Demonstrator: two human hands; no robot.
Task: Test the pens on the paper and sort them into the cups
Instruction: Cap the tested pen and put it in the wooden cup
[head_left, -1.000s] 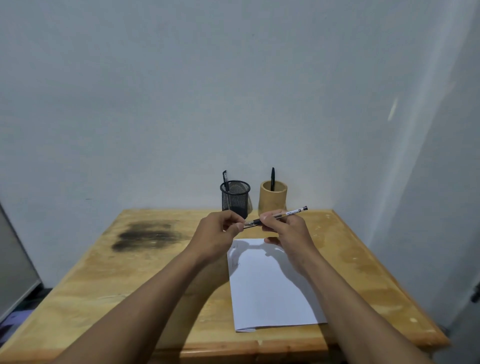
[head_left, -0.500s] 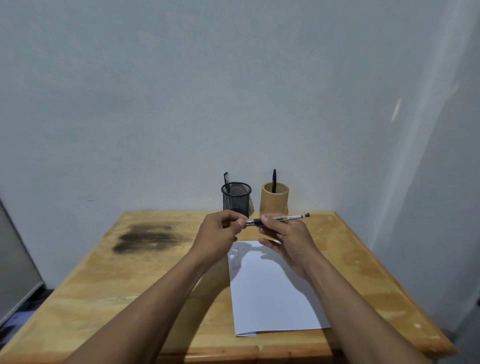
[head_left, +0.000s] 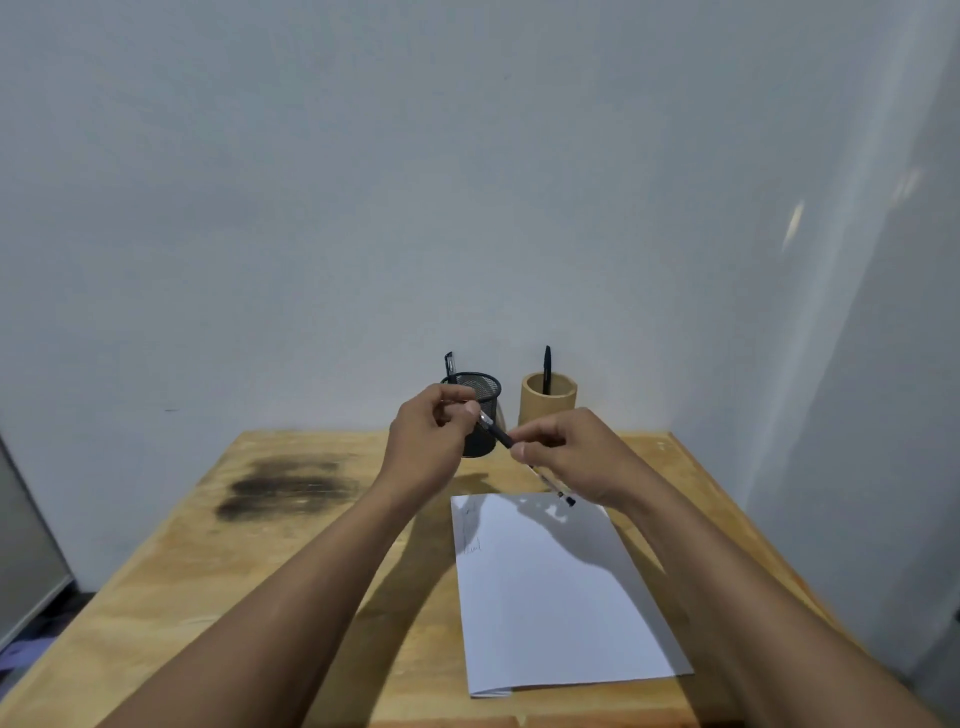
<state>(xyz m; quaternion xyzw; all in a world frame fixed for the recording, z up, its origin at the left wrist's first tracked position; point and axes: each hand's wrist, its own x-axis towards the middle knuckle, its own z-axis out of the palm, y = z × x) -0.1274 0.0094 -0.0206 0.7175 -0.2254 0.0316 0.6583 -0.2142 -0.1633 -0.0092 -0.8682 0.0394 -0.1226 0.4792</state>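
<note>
Your held pen (head_left: 501, 439) slanted, aloft | paper (head_left: 550, 597) flat, scribbled | second pen (head_left: 449, 362) in mesh cup (head_left: 488, 387) | third pen (head_left: 547, 364) in wooden cup (head_left: 548, 410)

Single head-worn view, wide angle, looking forward and down (steeply), table (head_left: 156, 597) close below, wall (head_left: 363, 208) ahead

Mesh cup (head_left: 475, 385) left of wooden cup (head_left: 548, 410) at table's (head_left: 208, 597) rear, paper (head_left: 550, 597) before them, pen (head_left: 546, 364) seemingly in each

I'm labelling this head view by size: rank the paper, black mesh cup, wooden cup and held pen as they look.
1. paper
2. wooden cup and black mesh cup: alike, unranked; left hand covers the mesh one
3. held pen
</note>
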